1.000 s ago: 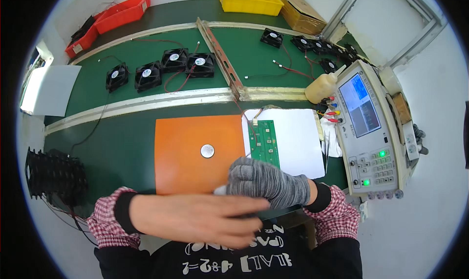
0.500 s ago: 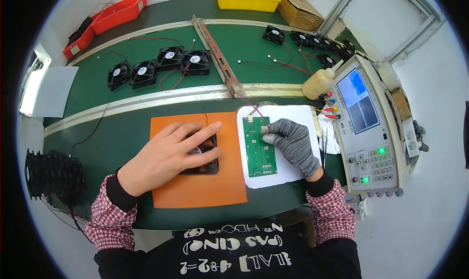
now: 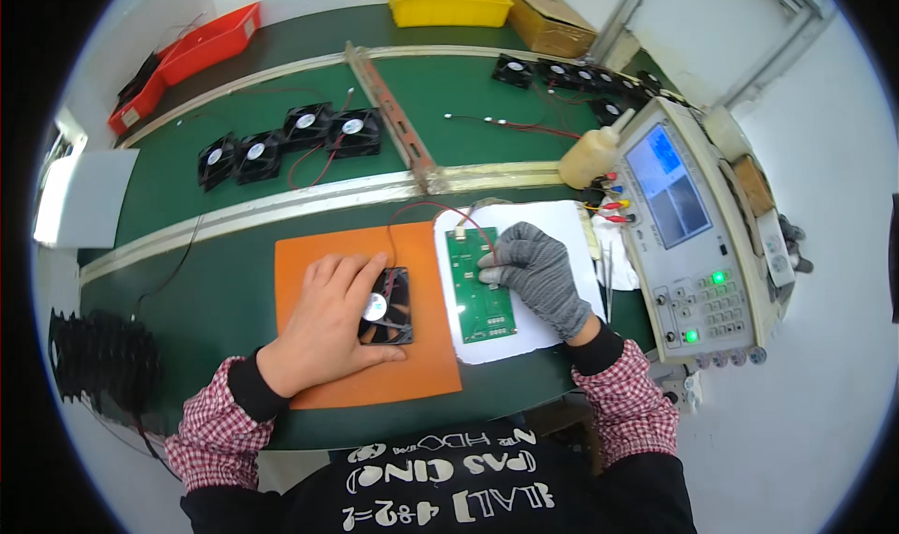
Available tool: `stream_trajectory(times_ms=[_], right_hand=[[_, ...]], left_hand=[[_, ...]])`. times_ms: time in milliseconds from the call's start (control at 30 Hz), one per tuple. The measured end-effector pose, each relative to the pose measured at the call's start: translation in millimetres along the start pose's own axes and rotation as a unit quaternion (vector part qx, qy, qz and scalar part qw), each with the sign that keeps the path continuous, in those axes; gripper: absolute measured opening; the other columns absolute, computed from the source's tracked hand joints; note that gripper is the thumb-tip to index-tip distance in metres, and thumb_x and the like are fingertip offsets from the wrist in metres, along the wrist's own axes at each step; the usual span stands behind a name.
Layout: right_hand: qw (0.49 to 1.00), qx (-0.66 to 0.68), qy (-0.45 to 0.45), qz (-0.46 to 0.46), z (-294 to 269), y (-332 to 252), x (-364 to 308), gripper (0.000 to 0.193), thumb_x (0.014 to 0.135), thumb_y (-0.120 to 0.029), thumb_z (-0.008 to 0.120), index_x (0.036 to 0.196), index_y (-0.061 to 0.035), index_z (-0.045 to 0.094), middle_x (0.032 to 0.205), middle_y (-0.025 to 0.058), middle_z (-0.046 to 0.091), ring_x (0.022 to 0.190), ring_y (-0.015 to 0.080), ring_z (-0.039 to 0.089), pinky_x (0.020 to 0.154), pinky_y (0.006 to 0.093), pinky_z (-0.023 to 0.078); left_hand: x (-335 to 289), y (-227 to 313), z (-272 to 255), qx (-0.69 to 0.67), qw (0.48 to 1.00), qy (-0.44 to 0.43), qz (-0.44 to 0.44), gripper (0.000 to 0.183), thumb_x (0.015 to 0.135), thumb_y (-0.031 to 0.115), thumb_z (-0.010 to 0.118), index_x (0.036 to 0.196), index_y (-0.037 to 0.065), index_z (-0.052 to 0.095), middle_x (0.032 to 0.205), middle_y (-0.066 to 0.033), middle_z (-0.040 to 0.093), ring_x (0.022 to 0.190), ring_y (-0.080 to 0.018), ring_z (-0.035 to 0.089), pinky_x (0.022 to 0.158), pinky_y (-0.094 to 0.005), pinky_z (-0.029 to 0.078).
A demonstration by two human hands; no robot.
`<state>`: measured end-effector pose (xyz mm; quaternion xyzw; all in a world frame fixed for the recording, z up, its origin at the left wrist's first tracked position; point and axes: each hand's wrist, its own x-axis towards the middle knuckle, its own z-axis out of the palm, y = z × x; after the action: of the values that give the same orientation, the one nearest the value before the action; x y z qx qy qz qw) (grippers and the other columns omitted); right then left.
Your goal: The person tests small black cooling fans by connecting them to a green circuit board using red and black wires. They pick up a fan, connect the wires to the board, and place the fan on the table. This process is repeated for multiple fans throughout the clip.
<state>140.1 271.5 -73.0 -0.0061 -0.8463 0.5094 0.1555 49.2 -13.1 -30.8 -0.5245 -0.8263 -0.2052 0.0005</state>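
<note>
A black square cooling fan (image 3: pixel 398 307) with a round white label lies on an orange mat (image 3: pixel 426 375). My bare left hand (image 3: pixel 323 323) grips its left side, fingers at the far edge and thumb along the near edge. From the fan, a thin red cable (image 3: pixel 426 204) loops over to a green circuit board (image 3: pixel 482 307) on a white pad (image 3: pixel 543 342). My right hand (image 3: pixel 536 274), in a grey glove, pinches the end of that cable at the board's right half. The fingertips hide the plug, so whether it is seated cannot be told.
More fans (image 3: pixel 356 133) lie on the far green surface beyond a metal rail (image 3: pixel 309 192). At right stand a tester with a screen (image 3: pixel 670 188) and a cream squeeze bottle (image 3: pixel 588 155). Tweezers (image 3: pixel 609 281) lie beside the pad. A fan stack (image 3: pixel 103 356) stands at left.
My left hand has shifted from lying over the fan to clasping its left side, uncovering the label and blades. My right hand still pinches the cable end at the board. The whole view has shifted slightly.
</note>
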Motion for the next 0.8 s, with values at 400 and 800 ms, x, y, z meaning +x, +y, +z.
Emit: stream_trajectory(times_ms=[400,800], right_hand=[[0.998,-0.059,-0.028,-0.013,0.2,3.0,4.6,0.015,0.066,-0.004,0.081,0.074,-0.0029,0.069,0.082,0.0063,0.057,0.082,0.0222,0.057,0.076,0.0326,0.049],[0.996,-0.04,-0.032,-0.07,5.9,8.3,6.2,0.015,0.068,-0.001,0.08,0.075,-0.001,0.067,0.081,0.0075,0.057,0.077,0.0226,0.058,0.074,0.0334,0.051]], left_hand=[[-3.2,2.1,-4.6,0.026,0.993,0.086,0.073,0.091,0.058,0.037,0.088,0.132,0.002,0.049,0.115,-0.0148,0.051,0.105,-0.0341,0.048,0.091,-0.0453,0.039],[-44.7,48.2,-92.0,-0.872,0.47,-0.075,-0.116,0.047,0.088,0.037,0.067,0.099,-0.008,0.06,0.091,-0.0226,0.067,0.081,-0.035,0.066,0.077,-0.0433,0.053]])
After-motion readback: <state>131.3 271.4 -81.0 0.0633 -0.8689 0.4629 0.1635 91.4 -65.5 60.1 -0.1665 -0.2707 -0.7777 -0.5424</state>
